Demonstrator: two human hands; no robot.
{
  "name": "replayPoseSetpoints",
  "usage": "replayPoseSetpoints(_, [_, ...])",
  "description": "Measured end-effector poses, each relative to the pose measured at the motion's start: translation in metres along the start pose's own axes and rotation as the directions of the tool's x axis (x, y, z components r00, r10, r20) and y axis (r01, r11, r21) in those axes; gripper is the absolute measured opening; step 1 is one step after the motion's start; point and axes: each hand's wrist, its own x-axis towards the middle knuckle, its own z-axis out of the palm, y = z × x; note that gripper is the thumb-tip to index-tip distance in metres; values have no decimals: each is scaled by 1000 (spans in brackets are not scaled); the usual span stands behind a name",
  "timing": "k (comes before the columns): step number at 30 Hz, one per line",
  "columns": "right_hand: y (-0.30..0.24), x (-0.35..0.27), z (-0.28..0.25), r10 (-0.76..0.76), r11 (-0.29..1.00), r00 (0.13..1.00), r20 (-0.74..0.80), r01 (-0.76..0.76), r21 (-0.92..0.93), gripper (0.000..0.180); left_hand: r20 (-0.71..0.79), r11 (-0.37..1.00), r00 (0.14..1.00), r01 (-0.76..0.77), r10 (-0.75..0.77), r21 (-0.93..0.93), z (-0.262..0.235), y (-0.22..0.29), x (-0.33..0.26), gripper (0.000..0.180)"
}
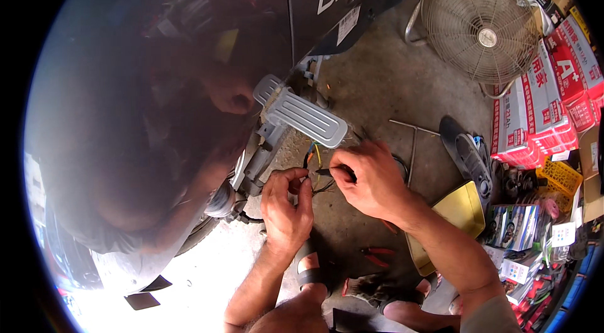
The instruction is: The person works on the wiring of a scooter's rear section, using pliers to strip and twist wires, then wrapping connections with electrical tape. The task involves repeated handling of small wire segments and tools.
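My left hand (287,207) is closed, thumb and fingertips pinching the end of a thin dark wire below the grooved silver footrest (302,118). Just to its right, my right hand (365,179) is shut on a narrow black piece (324,172), whose tip points toward the left fingertips. Whether that piece is tape or a tool's tip, I cannot make out. Yellow and orange wires (318,155) hang down between the footrest and my hands. Over the left side stands the vehicle's dark glossy body panel (157,81).
Red-handled pliers (377,256) and a work glove (365,289) lie on the floor near my feet. A yellow tray (462,210), a T-shaped metal wrench (413,144), a floor fan (481,18) and stacked red-and-white boxes (535,106) stand or lie to the right.
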Motion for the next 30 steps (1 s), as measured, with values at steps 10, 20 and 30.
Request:
replayPoseSetpoints(10, [-2,1,12,-15,1000,1000,-26,15,-21,7,-51,996,994,-91,92,16,0,-2,-13,16])
replayPoseSetpoints(20, [-1,-1,17,25,999,998,-49,-26,-28,6,0,995,997,-75,75,61,3,2,-11,22])
replayPoseSetpoints(30, [-1,-4,14,60,997,998,-15,-60,-51,5,49,999,999,16,-18,33,13,1,1,15])
